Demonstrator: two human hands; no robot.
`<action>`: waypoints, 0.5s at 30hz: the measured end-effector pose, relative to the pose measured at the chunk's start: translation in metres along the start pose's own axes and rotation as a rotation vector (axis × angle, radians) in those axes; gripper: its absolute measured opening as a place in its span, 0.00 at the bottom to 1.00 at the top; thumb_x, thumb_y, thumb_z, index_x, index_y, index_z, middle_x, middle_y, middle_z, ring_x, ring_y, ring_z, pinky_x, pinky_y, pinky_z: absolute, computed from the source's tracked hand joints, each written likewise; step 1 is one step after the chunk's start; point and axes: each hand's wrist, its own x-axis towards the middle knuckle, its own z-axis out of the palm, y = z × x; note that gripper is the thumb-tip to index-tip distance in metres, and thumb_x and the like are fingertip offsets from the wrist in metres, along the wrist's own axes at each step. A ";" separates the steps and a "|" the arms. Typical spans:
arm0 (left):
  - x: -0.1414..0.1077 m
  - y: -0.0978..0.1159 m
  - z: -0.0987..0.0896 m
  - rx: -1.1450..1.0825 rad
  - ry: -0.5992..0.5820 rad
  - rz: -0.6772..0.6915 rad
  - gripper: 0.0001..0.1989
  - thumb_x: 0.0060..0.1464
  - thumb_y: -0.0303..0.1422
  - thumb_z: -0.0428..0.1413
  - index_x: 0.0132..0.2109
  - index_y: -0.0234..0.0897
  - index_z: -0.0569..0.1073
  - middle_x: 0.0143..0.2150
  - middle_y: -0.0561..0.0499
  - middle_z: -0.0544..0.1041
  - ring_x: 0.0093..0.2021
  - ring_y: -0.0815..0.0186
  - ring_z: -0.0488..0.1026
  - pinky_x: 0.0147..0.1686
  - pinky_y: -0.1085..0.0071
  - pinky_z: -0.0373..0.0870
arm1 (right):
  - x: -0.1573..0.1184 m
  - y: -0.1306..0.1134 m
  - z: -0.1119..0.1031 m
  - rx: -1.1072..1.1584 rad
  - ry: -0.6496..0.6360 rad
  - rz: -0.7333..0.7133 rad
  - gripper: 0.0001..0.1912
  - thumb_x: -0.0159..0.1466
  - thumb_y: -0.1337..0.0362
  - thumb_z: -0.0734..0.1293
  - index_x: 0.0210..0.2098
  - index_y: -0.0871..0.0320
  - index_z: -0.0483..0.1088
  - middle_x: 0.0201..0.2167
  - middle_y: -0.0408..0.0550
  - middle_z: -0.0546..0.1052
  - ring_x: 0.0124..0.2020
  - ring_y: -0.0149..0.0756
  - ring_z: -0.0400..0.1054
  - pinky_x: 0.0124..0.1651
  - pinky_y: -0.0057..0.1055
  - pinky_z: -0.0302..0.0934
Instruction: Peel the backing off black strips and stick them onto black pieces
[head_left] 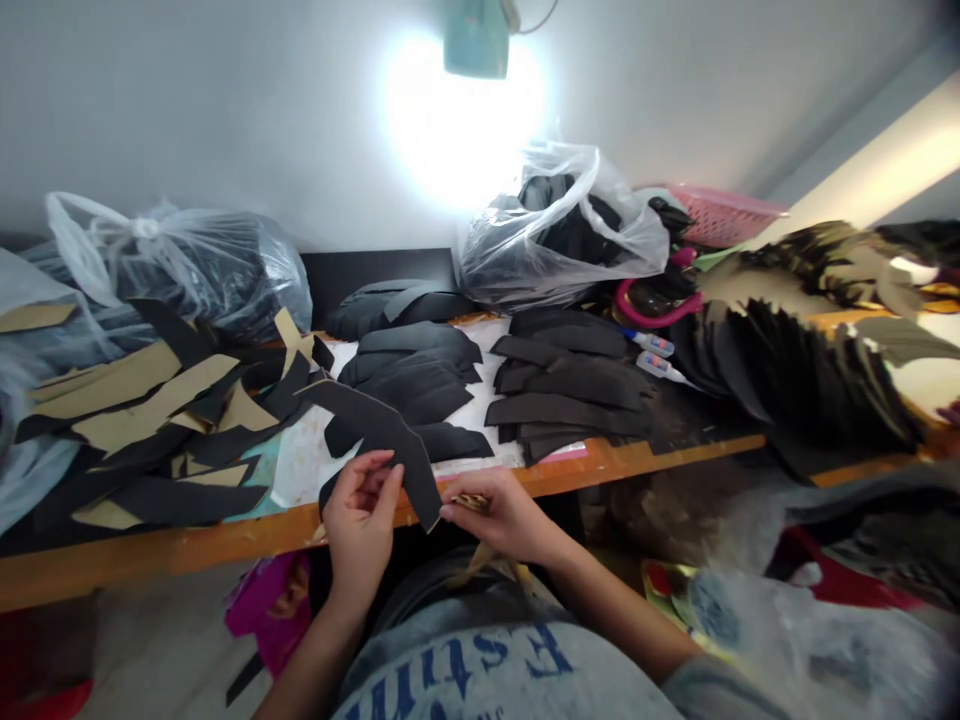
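Your left hand point(364, 520) pinches one black strip point(397, 440) by its near side, the thumb and forefinger closed on it around the middle of its length. The strip slants across the front edge of the table point(626, 460), its far end above the tabletop and its near end meeting the thumb and forefinger of your right hand point(501, 515). Those right fingers are drawn together around some tan scraps point(471, 502), bunched too tightly for you to count. Past your fingertips, three groups of black pieces point(570, 375) overlap: one near the back edge, one between it and the front edge, one to the right of these; the pieces in each cannot be counted reliably. Toward the left edge lies one loose heap point(150, 400) of black and tan pieces, also too tangled to count. Two glue tubes point(657, 355) lie just beside the right-hand group, and farther right one fan point(817, 370) of black pieces stands on edge. Along the back edge you have one knotted bag point(214, 265) toward the left, one open bag point(559, 275) right of the middle, and one pink basket point(724, 215) beyond it. One lamp point(476, 40) shines above the back edge.
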 end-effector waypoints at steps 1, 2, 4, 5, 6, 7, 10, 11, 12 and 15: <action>-0.001 -0.001 -0.001 0.027 -0.002 0.033 0.15 0.57 0.40 0.63 0.47 0.37 0.76 0.39 0.50 0.78 0.32 0.70 0.75 0.33 0.74 0.74 | 0.000 0.002 -0.001 0.032 0.006 0.012 0.12 0.67 0.59 0.69 0.32 0.60 0.76 0.25 0.42 0.73 0.27 0.29 0.63 0.32 0.26 0.56; -0.001 -0.003 -0.003 0.088 -0.001 0.086 0.15 0.57 0.40 0.63 0.48 0.37 0.76 0.39 0.50 0.77 0.33 0.69 0.75 0.34 0.73 0.74 | 0.000 0.003 -0.003 0.070 0.003 0.032 0.12 0.67 0.58 0.69 0.31 0.60 0.75 0.25 0.41 0.72 0.26 0.28 0.61 0.31 0.26 0.55; -0.001 -0.003 -0.010 0.280 0.014 0.267 0.16 0.56 0.38 0.64 0.50 0.38 0.77 0.40 0.49 0.74 0.37 0.67 0.74 0.38 0.70 0.75 | 0.000 0.004 -0.007 0.165 -0.024 0.077 0.15 0.65 0.55 0.71 0.30 0.60 0.73 0.23 0.40 0.68 0.25 0.27 0.57 0.29 0.26 0.52; -0.001 -0.002 -0.013 0.372 0.002 0.385 0.16 0.57 0.35 0.64 0.52 0.40 0.77 0.40 0.49 0.72 0.39 0.66 0.74 0.40 0.69 0.75 | 0.000 0.004 -0.008 0.222 -0.051 0.096 0.16 0.64 0.54 0.72 0.29 0.60 0.72 0.23 0.39 0.67 0.24 0.26 0.56 0.29 0.26 0.51; -0.002 0.000 -0.015 0.430 -0.052 0.509 0.17 0.58 0.32 0.62 0.55 0.41 0.77 0.42 0.48 0.71 0.40 0.66 0.73 0.41 0.69 0.75 | 0.000 0.003 -0.008 0.281 -0.080 0.108 0.17 0.63 0.53 0.73 0.29 0.60 0.71 0.23 0.39 0.66 0.24 0.26 0.55 0.28 0.26 0.50; -0.004 0.003 -0.017 0.440 -0.145 0.629 0.18 0.60 0.28 0.60 0.57 0.43 0.76 0.44 0.47 0.71 0.43 0.66 0.73 0.43 0.69 0.75 | 0.000 0.002 -0.008 0.332 -0.107 0.114 0.18 0.62 0.52 0.74 0.28 0.60 0.70 0.23 0.38 0.65 0.24 0.26 0.54 0.28 0.26 0.49; -0.008 0.011 -0.018 0.283 -0.432 0.865 0.25 0.62 0.19 0.51 0.61 0.44 0.73 0.53 0.45 0.72 0.51 0.67 0.75 0.50 0.71 0.76 | 0.002 -0.003 -0.007 0.460 -0.151 0.114 0.21 0.59 0.51 0.76 0.26 0.59 0.65 0.22 0.36 0.60 0.24 0.25 0.50 0.27 0.25 0.46; -0.009 0.013 -0.017 0.232 -0.459 0.894 0.25 0.61 0.18 0.52 0.61 0.42 0.73 0.54 0.45 0.73 0.53 0.67 0.75 0.52 0.71 0.75 | 0.003 -0.004 -0.006 0.499 -0.160 0.122 0.22 0.59 0.51 0.76 0.25 0.58 0.64 0.21 0.35 0.60 0.23 0.24 0.49 0.27 0.25 0.45; -0.010 0.015 -0.017 0.197 -0.453 0.903 0.24 0.60 0.17 0.54 0.60 0.41 0.74 0.54 0.45 0.74 0.54 0.67 0.75 0.53 0.71 0.75 | 0.003 -0.004 -0.005 0.537 -0.170 0.133 0.22 0.58 0.51 0.76 0.25 0.58 0.64 0.21 0.35 0.60 0.23 0.24 0.49 0.26 0.25 0.45; -0.009 0.018 -0.021 0.154 -0.391 0.895 0.18 0.57 0.19 0.60 0.53 0.38 0.77 0.49 0.48 0.76 0.50 0.68 0.77 0.50 0.75 0.76 | 0.002 -0.002 -0.002 0.633 -0.217 0.187 0.22 0.59 0.50 0.76 0.27 0.58 0.66 0.20 0.36 0.62 0.21 0.23 0.51 0.24 0.24 0.44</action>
